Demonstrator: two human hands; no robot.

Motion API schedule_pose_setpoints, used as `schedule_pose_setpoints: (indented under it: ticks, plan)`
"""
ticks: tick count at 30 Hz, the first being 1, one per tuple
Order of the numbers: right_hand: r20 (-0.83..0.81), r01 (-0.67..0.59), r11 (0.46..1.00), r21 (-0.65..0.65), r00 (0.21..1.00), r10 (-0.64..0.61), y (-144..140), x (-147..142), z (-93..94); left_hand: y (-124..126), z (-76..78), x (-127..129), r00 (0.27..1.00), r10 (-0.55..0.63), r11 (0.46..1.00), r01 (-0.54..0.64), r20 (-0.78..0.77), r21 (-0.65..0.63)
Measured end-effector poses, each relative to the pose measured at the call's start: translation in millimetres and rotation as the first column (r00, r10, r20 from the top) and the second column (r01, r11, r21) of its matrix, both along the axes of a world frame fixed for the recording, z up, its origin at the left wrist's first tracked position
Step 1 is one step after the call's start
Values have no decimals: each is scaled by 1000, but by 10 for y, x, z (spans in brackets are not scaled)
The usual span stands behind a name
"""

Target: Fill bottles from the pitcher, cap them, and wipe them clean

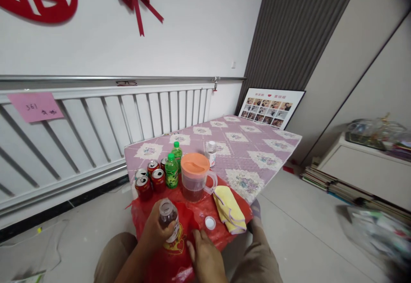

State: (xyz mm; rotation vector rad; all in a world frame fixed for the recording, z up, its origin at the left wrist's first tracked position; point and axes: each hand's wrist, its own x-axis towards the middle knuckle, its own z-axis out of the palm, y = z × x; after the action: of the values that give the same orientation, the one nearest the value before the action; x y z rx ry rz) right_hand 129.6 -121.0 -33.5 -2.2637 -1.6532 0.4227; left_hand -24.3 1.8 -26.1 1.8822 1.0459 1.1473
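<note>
My left hand point(153, 233) grips an uncapped clear bottle point(168, 214) with dark liquid in it, held upright over a red plastic bag point(192, 214) on the table's near end. My right hand point(205, 255) rests on the red bag with its fingers loosely curled, holding nothing, a little short of the white bottle cap point(209, 222). Behind the bottle stands a clear pitcher point(195, 177) with an orange lid and dark liquid at its bottom.
Several red cans point(150, 179) and two green bottles point(172, 171) stand left of the pitcher. A small white-capped bottle point(211, 153) is behind it and a yellow cloth point(228, 209) to its right. The table has a purple patterned cloth point(244, 146). Books point(324, 180) are stacked on the floor at right.
</note>
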Motion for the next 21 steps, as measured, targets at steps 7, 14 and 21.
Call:
schedule_pose_setpoints:
  ticks: [7, 14, 21]
  plan:
    - [124, 49, 997, 64, 991, -57, 120, 477, 65, -23, 34, 12, 1000, 5, 1000, -5, 0, 8]
    - [188, 34, 999, 24, 981, -37, 269, 740, -68, -47, 119, 60, 999, 4, 1000, -4, 33, 12]
    - [220, -56, 996, 67, 975, 40, 338, 851, -224, -90, 164, 63, 994, -19, 1000, 21, 108, -16]
